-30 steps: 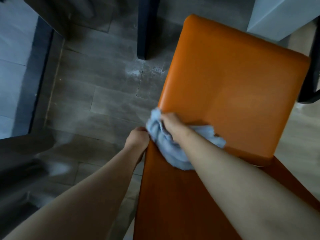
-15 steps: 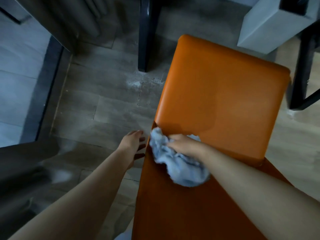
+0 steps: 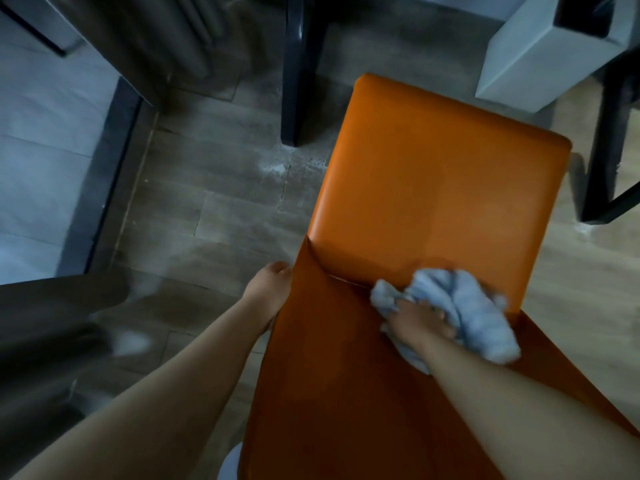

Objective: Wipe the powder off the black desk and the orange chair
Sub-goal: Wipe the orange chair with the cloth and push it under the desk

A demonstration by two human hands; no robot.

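The orange chair (image 3: 433, 188) fills the middle and right of the view, its seat toward the top and its backrest running down toward me. My right hand (image 3: 417, 322) presses a crumpled light blue cloth (image 3: 464, 317) into the crease where the seat meets the backrest, near the chair's right side. My left hand (image 3: 268, 294) rests against the backrest's left edge, its fingers hidden behind the edge. White powder (image 3: 277, 169) lies scattered on the floor left of the seat. The black desk's top is out of view.
A black leg (image 3: 299, 67) stands on the wood floor just above the chair's left corner. A black frame (image 3: 602, 161) and a pale grey box (image 3: 530, 53) are at the upper right. A dark sliding-door track (image 3: 107, 174) runs along the left.
My right hand has swept the cloth from the chair's left edge along the crease to the right side. My left hand has come back against the backrest's left edge.
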